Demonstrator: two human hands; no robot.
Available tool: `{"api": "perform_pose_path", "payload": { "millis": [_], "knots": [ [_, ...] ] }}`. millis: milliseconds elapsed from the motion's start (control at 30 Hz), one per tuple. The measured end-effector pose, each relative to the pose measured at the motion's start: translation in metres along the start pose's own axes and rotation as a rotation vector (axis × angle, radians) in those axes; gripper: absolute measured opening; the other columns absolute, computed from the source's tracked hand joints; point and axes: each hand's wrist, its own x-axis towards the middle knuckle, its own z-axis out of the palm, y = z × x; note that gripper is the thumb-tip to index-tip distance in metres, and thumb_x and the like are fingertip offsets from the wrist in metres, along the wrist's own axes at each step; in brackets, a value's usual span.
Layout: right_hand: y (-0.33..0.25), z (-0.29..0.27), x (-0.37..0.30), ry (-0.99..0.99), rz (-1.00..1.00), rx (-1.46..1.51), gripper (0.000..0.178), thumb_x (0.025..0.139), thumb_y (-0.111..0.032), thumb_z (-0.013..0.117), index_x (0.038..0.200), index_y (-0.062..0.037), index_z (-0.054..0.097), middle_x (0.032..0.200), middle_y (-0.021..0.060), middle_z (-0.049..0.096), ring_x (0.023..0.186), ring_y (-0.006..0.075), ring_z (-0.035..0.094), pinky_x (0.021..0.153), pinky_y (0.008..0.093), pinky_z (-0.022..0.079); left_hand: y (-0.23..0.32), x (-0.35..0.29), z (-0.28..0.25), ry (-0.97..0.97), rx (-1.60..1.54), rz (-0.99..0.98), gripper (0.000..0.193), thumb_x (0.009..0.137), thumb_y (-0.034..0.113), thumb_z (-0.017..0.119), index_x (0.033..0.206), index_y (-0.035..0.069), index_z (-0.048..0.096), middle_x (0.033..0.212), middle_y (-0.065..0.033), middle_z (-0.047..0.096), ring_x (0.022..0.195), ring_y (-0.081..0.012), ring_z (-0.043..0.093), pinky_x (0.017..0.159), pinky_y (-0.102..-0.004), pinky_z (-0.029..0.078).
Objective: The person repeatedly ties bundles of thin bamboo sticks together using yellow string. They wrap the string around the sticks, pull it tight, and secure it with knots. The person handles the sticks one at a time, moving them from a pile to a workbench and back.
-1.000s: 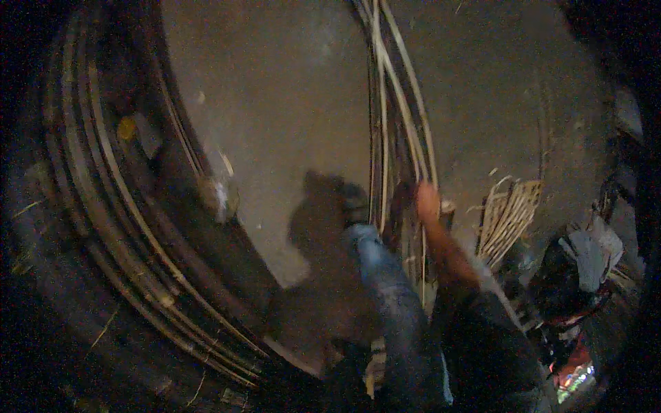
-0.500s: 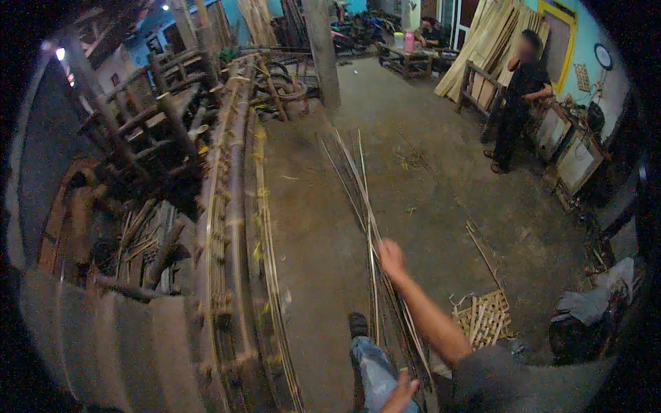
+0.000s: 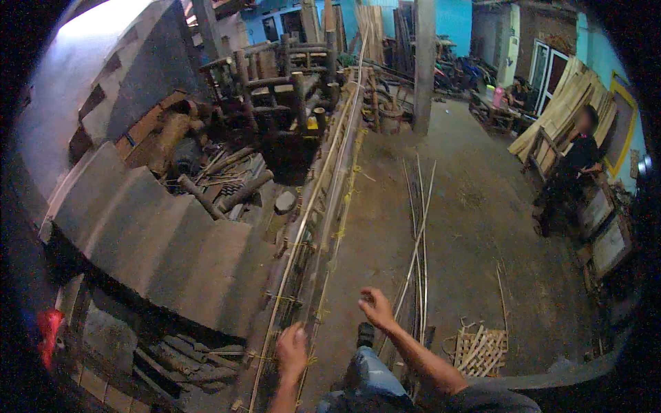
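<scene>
Brown poles [image 3: 318, 206], bound lengthwise with yellow ties [image 3: 295, 299], ran from the lower edge, just left of centre, away toward a concrete post [image 3: 423, 69]. On my distant screen, the person's left hand [image 3: 292, 352] overlapped their near end; I could not tell whether it touched or gripped anything. The right hand [image 3: 379, 310] hung to the right of them, fingers loosely curled, nothing visible in it. My judgement of the risk there: a finger snagged under a tie, or cut on a rough edge. Farther out, thin strips [image 3: 421, 230] lay crossed on the floor, with a dark shoe [image 3: 365, 335] between them and the poles — a careless sidestep could have tripped the wearer. A woven lattice [image 3: 480, 351] lay beyond, at right.
</scene>
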Motion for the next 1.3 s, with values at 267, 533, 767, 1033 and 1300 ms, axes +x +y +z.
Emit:
{"api": "perform_pose_path", "payload": {
  "millis": [267, 533, 767, 1033, 1300],
  "knots": [
    [0.147, 0.005, -0.097, -0.222, 0.268, -0.278, 0.035, 0.078, -0.029, 0.067, 0.099, -0.0014, 0.065, 0.094, 0.0183, 0.066, 0.087, 0.0331, 0.064, 0.079, 0.0397, 0.050, -0.039, -0.121, -0.172, -0.018, 0.530, -0.267, 0.020, 0.087, 0.014, 0.056, 0.097, -0.001, 0.066, 0.097, -0.0141, 0.068, 0.093, -0.0288, 0.063, 0.086, -0.0379, 0.048],
    [0.229, -0.108, -0.200, -0.596, 0.853, -0.574, 0.041, 0.075, -0.042, 0.067, 0.095, -0.0071, 0.069, 0.085, 0.0151, 0.068, 0.074, 0.0328, 0.065, 0.066, 0.0422, 0.052, -0.031, -0.102, -0.203, -0.245, 0.275, -0.696, 0.046, 0.097, 0.035, 0.047, 0.137, 0.012, 0.045, 0.142, -0.0134, 0.040, 0.128, -0.0321, 0.039, 0.103, -0.0436, 0.036],
    [0.251, -0.105, -0.137, -0.549, 0.888, -0.431, 0.039, 0.078, -0.044, 0.064, 0.093, -0.0092, 0.070, 0.081, 0.0126, 0.068, 0.071, 0.0294, 0.065, 0.064, 0.0416, 0.051, -0.003, -0.001, -0.128, -0.186, 0.260, -0.662, 0.045, 0.097, 0.035, 0.049, 0.135, 0.010, 0.048, 0.138, -0.0138, 0.043, 0.125, -0.0326, 0.043, 0.100, -0.0454, 0.038],
    [0.370, -0.103, 0.063, -0.768, 0.652, -0.437, 0.037, 0.081, -0.046, 0.062, 0.090, -0.0116, 0.072, 0.076, 0.0098, 0.068, 0.069, 0.0257, 0.066, 0.062, 0.0409, 0.051, 0.052, 0.186, -0.051, 0.035, 0.538, -0.680, 0.045, 0.096, 0.036, 0.051, 0.132, 0.009, 0.050, 0.134, -0.0143, 0.048, 0.122, -0.0332, 0.047, 0.097, -0.0475, 0.040],
    [0.455, -0.186, 0.476, -0.607, 0.311, -0.776, 0.034, 0.086, -0.035, 0.059, 0.089, -0.0019, 0.066, 0.074, 0.0117, 0.067, 0.066, 0.0221, 0.065, 0.060, 0.0370, 0.051, 0.114, 0.431, 0.204, -0.437, 0.077, 0.004, 0.025, 0.094, 0.016, 0.055, 0.117, 0.007, 0.063, 0.109, -0.0101, 0.065, 0.103, -0.0272, 0.061, 0.085, -0.0404, 0.050]
  ]
}}
